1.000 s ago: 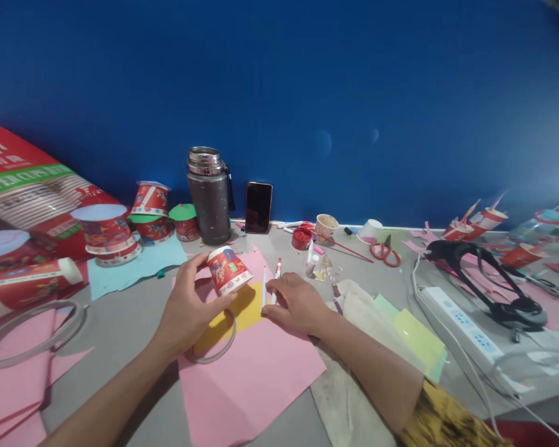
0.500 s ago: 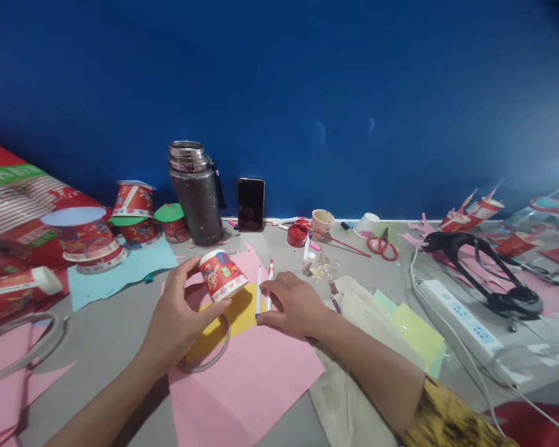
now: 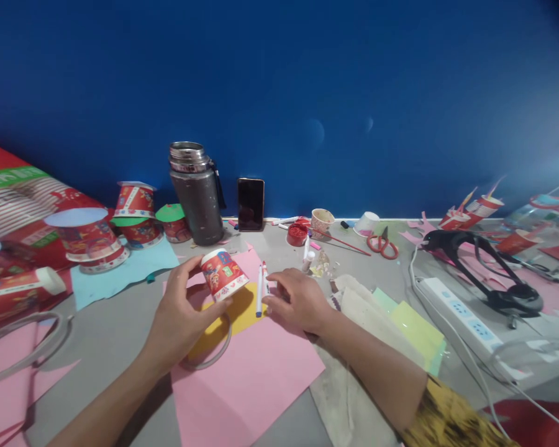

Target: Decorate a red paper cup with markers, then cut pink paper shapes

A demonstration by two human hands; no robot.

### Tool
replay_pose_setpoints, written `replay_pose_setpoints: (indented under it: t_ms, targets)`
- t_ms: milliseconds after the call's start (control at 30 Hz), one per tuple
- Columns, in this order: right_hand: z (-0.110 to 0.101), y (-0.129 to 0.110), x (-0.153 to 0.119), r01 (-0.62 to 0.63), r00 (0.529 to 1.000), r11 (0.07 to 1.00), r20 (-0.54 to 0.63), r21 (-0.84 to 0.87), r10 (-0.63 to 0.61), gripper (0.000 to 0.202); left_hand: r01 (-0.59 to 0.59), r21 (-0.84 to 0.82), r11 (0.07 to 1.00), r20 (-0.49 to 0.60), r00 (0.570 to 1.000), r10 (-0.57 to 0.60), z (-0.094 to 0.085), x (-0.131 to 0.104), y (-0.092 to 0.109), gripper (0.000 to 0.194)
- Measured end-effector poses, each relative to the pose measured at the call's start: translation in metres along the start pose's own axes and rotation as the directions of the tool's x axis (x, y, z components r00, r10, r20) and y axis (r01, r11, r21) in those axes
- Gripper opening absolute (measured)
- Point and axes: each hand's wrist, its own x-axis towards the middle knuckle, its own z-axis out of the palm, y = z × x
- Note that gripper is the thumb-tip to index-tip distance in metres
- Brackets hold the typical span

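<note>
A red patterned paper cup [image 3: 224, 274] is tilted in my left hand [image 3: 179, 304], whose fingers and thumb close round its base and side. My right hand [image 3: 300, 301] bends its fingers and thumb round a white marker with a red tip [image 3: 265, 276]; the marker's lower part is hidden by the thumb. Just left of those fingers, a white marker with a blue end [image 3: 259, 295] lies over yellow paper [image 3: 245, 309]. Beneath both hands is pink paper [image 3: 246, 379], with a grey ring [image 3: 221, 354] partly on the yellow piece.
A dark steel flask [image 3: 195, 202] and a phone [image 3: 250, 205] stand by the blue wall. Decorated cups [image 3: 90, 239] sit at left on blue paper. Scissors [image 3: 382, 245], a stained cloth [image 3: 368, 316], a power strip [image 3: 463, 316] with cables and a black strapped frame [image 3: 487, 267] lie right.
My right fingers have drawn back from the blue-ended marker and are now at the red-tipped one, whose tip has shifted left. The cup in my left hand has hardly moved.
</note>
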Motion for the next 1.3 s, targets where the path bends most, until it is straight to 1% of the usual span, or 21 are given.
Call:
replay_pose_setpoints:
  t_ms: [67,133,300,500,733,800,833,900,967,1033,1100,1133,1200,1267,1300]
  targets:
    - [0.0,0.002,-0.001,0.0,0.999,0.999,-0.051,0.048,0.003,0.025,-0.065,0.034,0.997,0.006,0.998,0.065,0.0,-0.001,-0.001,0.075]
    - [0.0,0.004,-0.001,0.0,0.997,0.997,-0.074,0.072,0.005,0.019,-0.116,0.064,0.991,0.018,0.993,0.115,0.001,-0.001,-0.002,0.075]
    - [0.001,0.006,-0.001,-0.001,0.998,0.997,-0.06,0.077,0.005,0.012,-0.143,0.092,0.985,0.035,0.989,0.141,0.001,-0.003,-0.002,0.075]
    - [0.003,0.007,-0.003,0.023,0.998,0.997,-0.068,0.078,-0.018,0.011,-0.077,0.007,0.997,0.052,0.996,0.076,0.001,-0.004,-0.001,0.076]
    - [0.002,0.006,-0.003,0.043,0.997,0.993,-0.064,0.113,-0.036,0.011,-0.043,-0.092,0.995,0.06,0.997,0.049,0.003,-0.006,0.0,0.077]
    - [0.002,0.006,-0.003,0.048,0.997,0.991,-0.071,0.121,-0.04,0.012,0.001,-0.152,0.988,0.075,0.997,0.01,0.003,-0.005,-0.001,0.08]
    - [0.003,0.007,-0.003,0.052,0.996,0.991,-0.079,0.124,-0.042,0.013,0.039,-0.208,0.977,0.095,0.995,-0.019,0.004,-0.004,-0.001,0.081]
    - [0.004,0.008,-0.003,0.061,0.993,0.99,-0.106,0.13,-0.047,0.016,0.123,-0.349,0.929,0.161,0.985,-0.07,0.004,-0.002,-0.002,0.085]
    - [0.005,0.009,-0.003,0.075,0.987,0.988,-0.149,0.138,-0.054,0.021,0.198,-0.468,0.861,0.235,0.967,-0.095,0.004,0.0,-0.001,0.09]
    - [0.006,0.01,-0.004,0.092,0.978,0.985,-0.197,0.145,-0.063,0.028,0.263,-0.547,0.795,0.289,0.95,-0.116,0.003,0.0,0.002,0.096]
    - [0.007,0.011,-0.004,0.106,0.969,0.984,-0.236,0.146,-0.069,0.033,0.331,-0.608,0.722,0.315,0.935,-0.163,0.0,-0.001,0.006,0.098]
    - [0.008,0.011,-0.004,0.112,0.966,0.983,-0.249,0.145,-0.073,0.034,0.369,-0.632,0.682,0.327,0.924,-0.196,-0.001,-0.002,0.007,0.096]
    - [0.009,0.011,-0.003,0.121,0.961,0.983,-0.263,0.14,-0.081,0.033,0.441,-0.673,0.594,0.349,0.897,-0.27,-0.006,-0.002,0.011,0.085]
    - [0.009,0.012,-0.003,0.128,0.962,0.982,-0.26,0.136,-0.089,0.029,0.501,-0.722,0.477,0.388,0.864,-0.321,-0.009,-0.001,0.013,0.074]
    - [0.009,0.012,-0.003,0.13,0.963,0.982,-0.253,0.136,-0.093,0.026,0.52,-0.751,0.408,0.411,0.851,-0.327,-0.011,0.0,0.013,0.072]
